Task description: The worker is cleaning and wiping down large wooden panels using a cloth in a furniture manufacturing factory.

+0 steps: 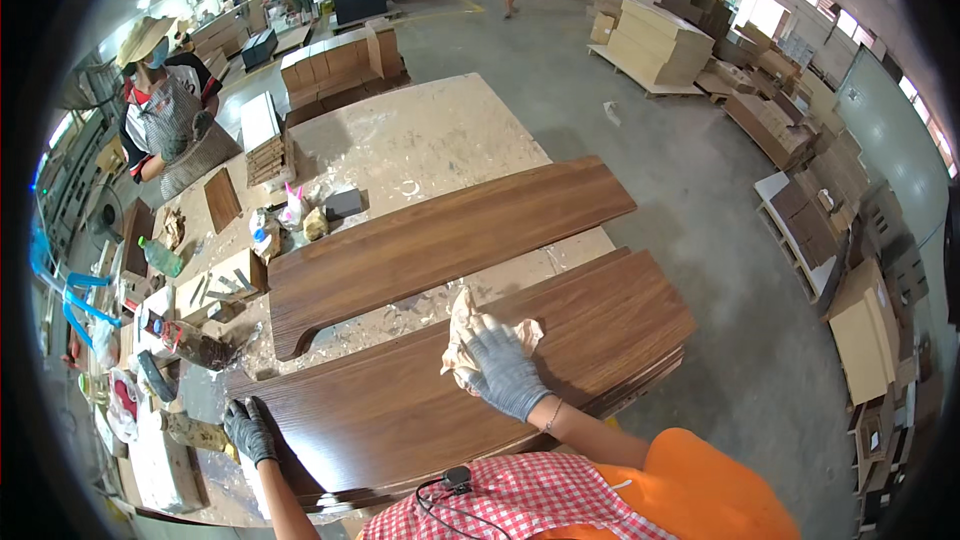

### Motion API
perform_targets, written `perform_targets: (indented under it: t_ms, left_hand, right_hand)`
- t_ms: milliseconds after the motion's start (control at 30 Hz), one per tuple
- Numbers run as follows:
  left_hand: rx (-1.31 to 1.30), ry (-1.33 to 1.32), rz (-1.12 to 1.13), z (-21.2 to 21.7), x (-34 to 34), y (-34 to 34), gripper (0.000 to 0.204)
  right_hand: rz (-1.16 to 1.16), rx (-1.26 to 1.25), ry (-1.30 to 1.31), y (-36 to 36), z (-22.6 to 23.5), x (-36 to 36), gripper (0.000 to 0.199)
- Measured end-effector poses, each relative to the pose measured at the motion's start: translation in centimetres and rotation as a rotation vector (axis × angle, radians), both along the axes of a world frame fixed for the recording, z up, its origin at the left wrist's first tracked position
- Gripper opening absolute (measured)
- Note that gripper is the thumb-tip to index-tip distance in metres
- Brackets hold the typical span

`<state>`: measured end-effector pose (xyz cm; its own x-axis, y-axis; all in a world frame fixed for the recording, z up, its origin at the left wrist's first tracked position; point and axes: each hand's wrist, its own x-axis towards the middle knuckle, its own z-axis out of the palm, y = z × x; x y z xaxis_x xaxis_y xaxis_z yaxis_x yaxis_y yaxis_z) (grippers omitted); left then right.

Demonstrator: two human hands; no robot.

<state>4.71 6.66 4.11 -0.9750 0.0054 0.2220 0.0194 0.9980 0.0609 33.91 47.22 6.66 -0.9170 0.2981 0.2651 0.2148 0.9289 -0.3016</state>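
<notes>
A dark brown wood-grain panel (400, 400) lies in front of me on top of a stack of similar boards. My right hand (505, 368), in a grey glove, presses a crumpled beige cloth (462, 332) onto its upper face, right of the middle. At the panel's left end rests my left hand (250, 432), also gloved, its fingers stretched along the corner and touching it. Beyond lies a second brown panel (450, 225) with a curved cut-out at its left end, apart from the first.
Bottles, bags and tools crowd the worktable's left side, among them a brown-stained plastic bottle (190, 342) and a green bottle (160, 257). The paint-marked tabletop (440, 120) extends behind the panels. A co-worker in a straw hat (165, 110) stands at far left. Stacked boards (655, 45) stand across the floor.
</notes>
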Motion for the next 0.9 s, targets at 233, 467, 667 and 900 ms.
perform_targets:
  t_ms: [233, 467, 667, 900]
  left_hand:
    - [0.116, 0.018, 0.012, 0.2, 0.4, 0.2, 0.051]
    - [0.486, 0.19, -0.107, -2.1, -0.6, -1.6, 0.035]
    - [0.912, 0.005, -0.351, -1.0, 2.7, -2.3, 0.027]
    - [0.628, -0.023, -0.549, 1.7, 9.9, -6.6, 0.037]
  right_hand:
    - [-0.432, 0.122, -0.219, 8.2, 3.6, 4.4, 0.062]
    - [-0.815, 0.235, -0.156, 16.2, 0.6, 8.3, 0.059]
    - [-0.874, 0.14, -0.102, 15.6, -1.2, 7.7, 0.058]
    - [-0.551, 0.31, -0.163, 4.0, -3.0, -0.8, 0.067]
